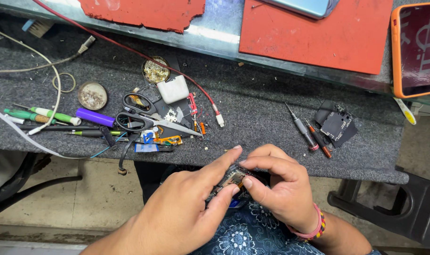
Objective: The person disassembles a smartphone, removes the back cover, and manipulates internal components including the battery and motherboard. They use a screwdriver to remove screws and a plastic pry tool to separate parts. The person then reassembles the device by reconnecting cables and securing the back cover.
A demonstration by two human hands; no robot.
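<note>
Both my hands meet at the near edge of a grey felt-covered bench (252,108). My left hand (186,203) grips a small dark electronic module (229,178) with gold-coloured parts, index finger stretched along its top. My right hand (278,186) pinches the same module from the right with thumb and fingers; a pink beaded bracelet (314,229) circles that wrist. Most of the module is hidden by my fingers.
Two small screwdrivers (307,130) and black plastic parts (337,123) lie to the right. Black scissors (146,120), a white charger (172,89), a red cable (177,73), two round tins, pens and tiny parts lie left. Behind are red mats (318,38) and an orange-cased phone (415,49).
</note>
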